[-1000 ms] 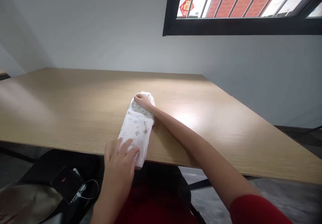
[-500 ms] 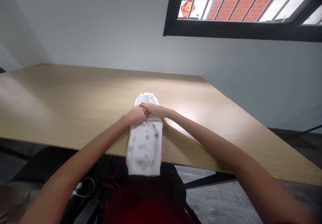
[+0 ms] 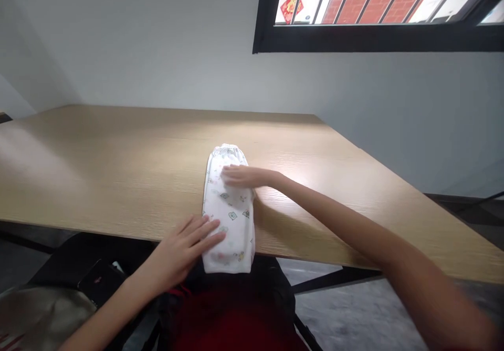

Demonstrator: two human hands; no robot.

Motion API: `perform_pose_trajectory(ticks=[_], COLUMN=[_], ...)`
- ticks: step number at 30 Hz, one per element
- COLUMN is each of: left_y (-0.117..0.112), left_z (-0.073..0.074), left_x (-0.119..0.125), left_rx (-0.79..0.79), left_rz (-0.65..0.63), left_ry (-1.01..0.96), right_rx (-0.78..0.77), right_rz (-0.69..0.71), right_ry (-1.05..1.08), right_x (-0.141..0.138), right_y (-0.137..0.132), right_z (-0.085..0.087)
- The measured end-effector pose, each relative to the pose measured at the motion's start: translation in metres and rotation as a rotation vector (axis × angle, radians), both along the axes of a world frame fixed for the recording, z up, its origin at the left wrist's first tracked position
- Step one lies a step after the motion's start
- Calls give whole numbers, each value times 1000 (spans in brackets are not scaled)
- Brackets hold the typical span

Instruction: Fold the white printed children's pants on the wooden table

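Observation:
A folded white baby garment point(image 3: 230, 204), apparently pants, lies lengthwise on the table. Small animal prints cover it, and its far end is gathered like elastic. Its near end hangs past the table's front edge. At the lower left side of the cloth is my left hand point(image 3: 187, 243), its fingers spread and the tips over the fabric. My right hand point(image 3: 248, 176) lies flat across the upper part, fingers stretched out to the left and slightly smeared by motion. Neither hand grips the cloth.
The wooden table point(image 3: 118, 172) reaches back to a grey wall point(image 3: 157, 41) under a barred window point(image 3: 354, 38). Below the front edge at left are a dark phone-like object point(image 3: 100, 282) and a greyish bag or cloth point(image 3: 43, 317).
My left hand has come away from under the right hand and moved down and left to the garment's near part, its fingers spreading. My right hand stays near the upper part.

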State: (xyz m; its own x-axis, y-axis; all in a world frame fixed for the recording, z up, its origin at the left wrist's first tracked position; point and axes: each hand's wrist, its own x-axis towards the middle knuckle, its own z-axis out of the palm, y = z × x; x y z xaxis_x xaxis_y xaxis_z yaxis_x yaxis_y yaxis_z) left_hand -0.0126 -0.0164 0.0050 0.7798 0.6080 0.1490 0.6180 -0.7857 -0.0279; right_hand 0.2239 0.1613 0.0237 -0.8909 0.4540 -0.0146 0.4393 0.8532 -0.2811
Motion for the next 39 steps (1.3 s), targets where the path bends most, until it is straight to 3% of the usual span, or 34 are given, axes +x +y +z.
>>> perform_pose_trajectory(ticks=[2, 5, 7, 9, 12, 14, 17, 20, 23, 25, 27, 31, 35, 37, 39], left_y=[14, 22, 17, 5, -21, -31, -10, 53, 115, 132, 126, 73, 28, 17, 8], left_z=[-7, -12, -11, -5, 14, 33, 63, 80, 69, 49, 26, -5, -14, -14, -13], left_x=[0, 11, 21, 28, 29, 28, 30, 36, 42, 47, 53, 66, 67, 62, 57], left_rx=[134, 292, 313, 248, 38, -68, -147, -223, -121, 8, 100, 72, 35, 32, 48], left_rz=[-33, -126, -215, -283, -303, -229, 74, 373, 499, 520, 482, 353, 284, 259, 231], left_ry=[-49, -220, -345, -446, -580, -670, -745, -708, -663, -570, -428, -194, -125, -119, -133], right_rx=[23, 237, 409, 460, 194, -50, -245, -295, -331, -209, -10, 292, 490, 563, 611], right_rz=[63, 75, 67, 75, 33, -68, -216, -372, -661, -773, -774, -622, -625, -654, -584], right_ry=[1, 102, 228, 373, 561, 616, 666, 704, 599, 534, 471, 235, 86, 89, 125], right_x=[14, 27, 27, 23, 19, 20, 18, 8, -5, -14, -22, -37, -51, -56, -56], right_y=[-46, -110, -143, -169, -197, -203, -174, -104, -38, -15, -12, -19, 8, 23, 24], right_z=[0, -13, -24, -26, -6, 17, 43, 47, 30, 15, 2, -13, -13, -8, -2])
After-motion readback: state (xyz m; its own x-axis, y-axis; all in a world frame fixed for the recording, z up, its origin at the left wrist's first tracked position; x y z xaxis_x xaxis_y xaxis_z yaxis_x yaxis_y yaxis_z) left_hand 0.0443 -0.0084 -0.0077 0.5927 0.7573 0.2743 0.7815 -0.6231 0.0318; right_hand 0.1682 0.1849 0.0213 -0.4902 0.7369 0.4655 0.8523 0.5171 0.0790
